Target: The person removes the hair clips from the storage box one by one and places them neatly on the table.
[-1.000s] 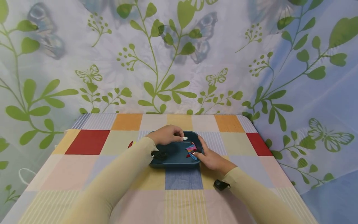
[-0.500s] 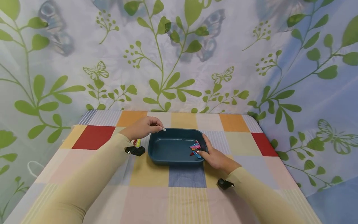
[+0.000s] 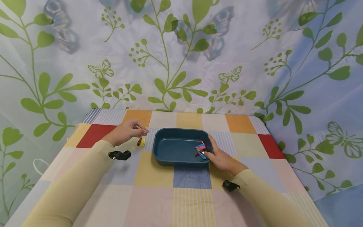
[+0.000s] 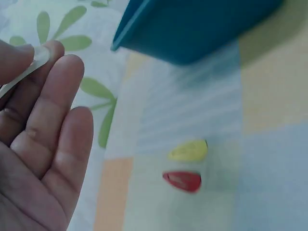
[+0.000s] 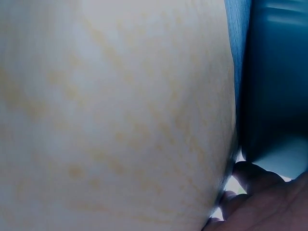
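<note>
My left hand [image 3: 126,131] is in the air left of the dark blue tray [image 3: 173,152]. Its thumb and fingers pinch a white hair clip [image 4: 40,58], partly covered by the thumb in the left wrist view. Below that hand, a red hair clip [image 3: 139,141] and a yellow hair clip [image 3: 143,142] lie side by side on the cloth. My right hand [image 3: 224,160] grips the tray's right end, thumb over the rim and fingers along the outside. Near that thumb, several colourful hair clips [image 3: 200,147] are heaped inside the tray.
A patchwork cloth [image 3: 153,201] covers the table. Behind it hangs a curtain [image 3: 181,56] printed with leaves and butterflies. A white cord loop [image 3: 39,165] shows at the table's left edge. Each wrist carries a black camera [image 3: 120,155].
My left hand has moved left from above the tray, carrying the white hair clip, to beside the red and yellow clips. My right hand has kept its grip on the tray.
</note>
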The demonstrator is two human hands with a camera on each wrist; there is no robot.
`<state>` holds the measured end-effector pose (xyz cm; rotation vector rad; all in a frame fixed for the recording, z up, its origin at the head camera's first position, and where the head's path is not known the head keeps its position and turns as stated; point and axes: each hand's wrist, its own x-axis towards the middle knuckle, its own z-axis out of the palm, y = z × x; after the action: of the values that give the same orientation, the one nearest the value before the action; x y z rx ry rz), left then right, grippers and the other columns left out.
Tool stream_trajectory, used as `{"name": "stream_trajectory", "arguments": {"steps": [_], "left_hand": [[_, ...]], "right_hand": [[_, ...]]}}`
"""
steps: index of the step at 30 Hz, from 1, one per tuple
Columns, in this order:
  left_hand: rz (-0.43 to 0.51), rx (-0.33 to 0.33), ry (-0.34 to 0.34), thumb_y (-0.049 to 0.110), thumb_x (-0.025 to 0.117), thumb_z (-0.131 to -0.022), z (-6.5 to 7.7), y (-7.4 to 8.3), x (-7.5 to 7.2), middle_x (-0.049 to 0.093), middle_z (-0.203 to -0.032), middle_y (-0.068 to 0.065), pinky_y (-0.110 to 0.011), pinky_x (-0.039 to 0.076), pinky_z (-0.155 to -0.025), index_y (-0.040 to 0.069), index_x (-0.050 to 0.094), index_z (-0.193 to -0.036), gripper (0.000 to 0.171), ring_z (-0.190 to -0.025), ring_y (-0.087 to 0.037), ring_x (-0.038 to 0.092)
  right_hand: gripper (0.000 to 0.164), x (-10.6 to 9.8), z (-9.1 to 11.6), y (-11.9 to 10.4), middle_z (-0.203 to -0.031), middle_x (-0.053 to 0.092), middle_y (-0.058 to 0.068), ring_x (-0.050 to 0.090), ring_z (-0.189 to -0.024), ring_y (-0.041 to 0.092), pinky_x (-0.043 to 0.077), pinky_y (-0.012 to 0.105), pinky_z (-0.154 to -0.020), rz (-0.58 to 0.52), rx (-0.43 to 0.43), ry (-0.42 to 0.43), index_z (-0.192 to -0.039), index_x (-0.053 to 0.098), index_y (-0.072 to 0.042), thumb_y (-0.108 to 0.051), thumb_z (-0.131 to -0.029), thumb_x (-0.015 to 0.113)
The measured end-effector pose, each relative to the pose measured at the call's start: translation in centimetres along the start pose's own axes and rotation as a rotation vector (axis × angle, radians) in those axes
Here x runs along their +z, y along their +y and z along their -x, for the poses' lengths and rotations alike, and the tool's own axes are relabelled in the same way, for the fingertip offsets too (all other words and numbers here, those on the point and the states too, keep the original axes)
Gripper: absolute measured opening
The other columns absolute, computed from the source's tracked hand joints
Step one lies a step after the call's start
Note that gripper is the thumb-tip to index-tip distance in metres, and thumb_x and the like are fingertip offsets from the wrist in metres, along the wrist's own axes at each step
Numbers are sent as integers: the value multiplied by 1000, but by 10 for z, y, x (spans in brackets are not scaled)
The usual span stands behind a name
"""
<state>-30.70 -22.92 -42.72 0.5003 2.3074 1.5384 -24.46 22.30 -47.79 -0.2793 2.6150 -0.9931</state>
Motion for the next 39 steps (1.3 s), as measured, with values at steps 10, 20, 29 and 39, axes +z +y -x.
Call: {"name": "stream_trajectory", "arguments": {"steps": [10,20,29,39], "left_hand": [[-219,-107,102,31,69,-103,13,-13,-16,75,-118,-20,-55,53,-103,11,55,-150,52,-115,-39,69],[-316,-167,158,25,71,-102,26,-22,-23,73,-107,-18,-43,58,-89,9,49,-156,61,-105,-32,73],[-300,-241,181,24,76,-98,28,-32,-26,78,-112,-16,-48,60,-93,8,56,-129,40,-97,-30,74],[-329,-219,150,19,72,-100,25,-38,-21,77,-108,-14,-40,60,-85,7,63,-135,38,-92,-26,71]], "right_hand": [[88,0,-1,-1,-171,24,28,38,-150,53,25,68,-124,-2,1,0,-168,-13,-30,-47,-108,49],[87,0,-2,1,-173,20,26,34,-152,54,24,70,-123,-9,0,-2,-168,-13,-30,-46,-108,48],[88,0,-1,2,-171,23,28,39,-149,55,26,69,-123,1,-8,-6,-168,-14,-30,-46,-108,48],[87,-1,-1,0,-171,23,29,38,-150,54,26,68,-123,13,-16,0,-168,-13,-28,-46,-109,48]]}}
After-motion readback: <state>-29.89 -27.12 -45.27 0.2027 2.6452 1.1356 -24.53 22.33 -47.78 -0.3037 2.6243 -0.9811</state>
